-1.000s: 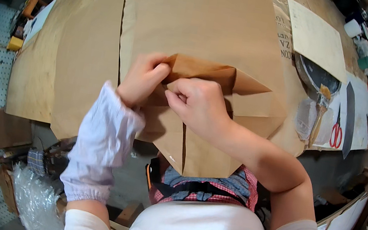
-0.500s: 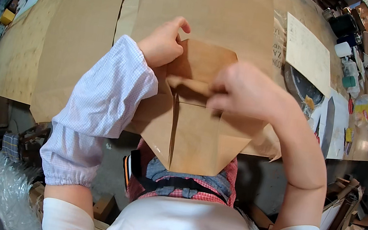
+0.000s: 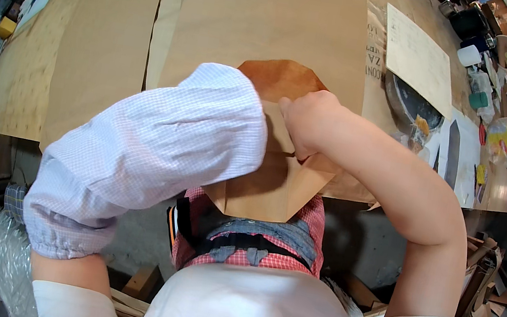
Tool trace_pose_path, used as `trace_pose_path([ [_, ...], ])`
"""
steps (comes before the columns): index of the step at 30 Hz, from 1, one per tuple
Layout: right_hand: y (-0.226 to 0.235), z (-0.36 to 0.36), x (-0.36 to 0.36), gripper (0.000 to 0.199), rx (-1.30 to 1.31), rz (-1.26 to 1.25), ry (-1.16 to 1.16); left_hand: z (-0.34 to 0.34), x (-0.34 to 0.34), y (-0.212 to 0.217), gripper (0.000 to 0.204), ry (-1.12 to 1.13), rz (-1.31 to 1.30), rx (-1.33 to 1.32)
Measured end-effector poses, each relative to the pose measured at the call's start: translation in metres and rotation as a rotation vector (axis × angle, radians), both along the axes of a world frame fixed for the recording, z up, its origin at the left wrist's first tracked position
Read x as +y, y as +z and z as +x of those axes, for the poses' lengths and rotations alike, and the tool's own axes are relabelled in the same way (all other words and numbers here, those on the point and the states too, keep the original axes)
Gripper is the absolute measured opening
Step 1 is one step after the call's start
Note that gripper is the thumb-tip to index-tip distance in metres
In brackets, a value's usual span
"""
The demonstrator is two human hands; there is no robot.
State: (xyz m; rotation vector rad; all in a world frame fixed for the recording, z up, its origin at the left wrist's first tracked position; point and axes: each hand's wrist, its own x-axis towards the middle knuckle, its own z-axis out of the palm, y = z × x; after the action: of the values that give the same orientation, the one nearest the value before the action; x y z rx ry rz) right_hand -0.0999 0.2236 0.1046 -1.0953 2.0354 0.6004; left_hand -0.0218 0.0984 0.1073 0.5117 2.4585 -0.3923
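Note:
A brown kraft paper bag (image 3: 255, 192) hangs over the table's near edge in front of my body, its end opened into an angular shape. At its far side the inner surface shows a darker reddish brown. My right hand (image 3: 311, 122) is closed on the bag's right side, knuckles up and fingers curled. My left forearm, in a pale checked sleeve cover (image 3: 192, 129), crosses over the bag's left side. The left hand is hidden beyond the cuff, by the bag's opening, so its fingers do not show.
Large brown paper sheets (image 3: 269, 15) cover the wooden table (image 3: 20, 82). To the right are a white board (image 3: 418, 58) over a dark round dish (image 3: 408, 103), a grey blade-shaped strip (image 3: 453, 150) and plastic bags. Clear plastic wrap (image 3: 5, 258) lies at lower left.
My left hand has moved right and down, out of sight, its sleeve now over the bag. My right hand has shifted slightly left and steadied. The bag's far flap has spread rounder.

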Motion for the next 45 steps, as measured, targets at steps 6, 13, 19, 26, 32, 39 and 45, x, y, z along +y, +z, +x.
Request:
trace_pose_path([
  [6, 0.001, 0.011, 0.049, 0.061, 0.177, 0.051, 0.026, 0.01, -0.02, 0.018, 0.023, 0.279, -0.117, -0.053],
  [13, -0.009, 0.018, 0.032, 0.065, 0.108, 0.005, 0.07, -0.003, 0.009, 0.005, 0.029, 0.103, -0.139, -0.052],
  [19, -0.031, 0.026, 0.08, 0.073, 0.253, -0.374, 0.025, 0.015, -0.05, -0.009, 0.053, 0.304, -0.056, -0.148],
  [26, -0.011, 0.026, 0.079, 0.064, 0.299, -0.343, -0.188, 0.041, -0.057, -0.018, 0.075, 0.492, 0.278, 0.179],
  [32, -0.018, 0.017, 0.101, 0.033, -0.224, -0.588, -0.173, 0.039, -0.073, -0.03, 0.053, 0.774, 0.97, -0.018],
  [39, -0.015, 0.011, 0.078, 0.02, -0.03, -0.812, -0.329, 0.036, -0.082, -0.026, 0.057, 0.52, 0.92, -0.011],
  [45, -0.038, 0.021, 0.076, 0.02, 0.246, -0.842, -0.213, 0.037, -0.056, -0.054, 0.025, 0.692, 0.851, 0.307],
])
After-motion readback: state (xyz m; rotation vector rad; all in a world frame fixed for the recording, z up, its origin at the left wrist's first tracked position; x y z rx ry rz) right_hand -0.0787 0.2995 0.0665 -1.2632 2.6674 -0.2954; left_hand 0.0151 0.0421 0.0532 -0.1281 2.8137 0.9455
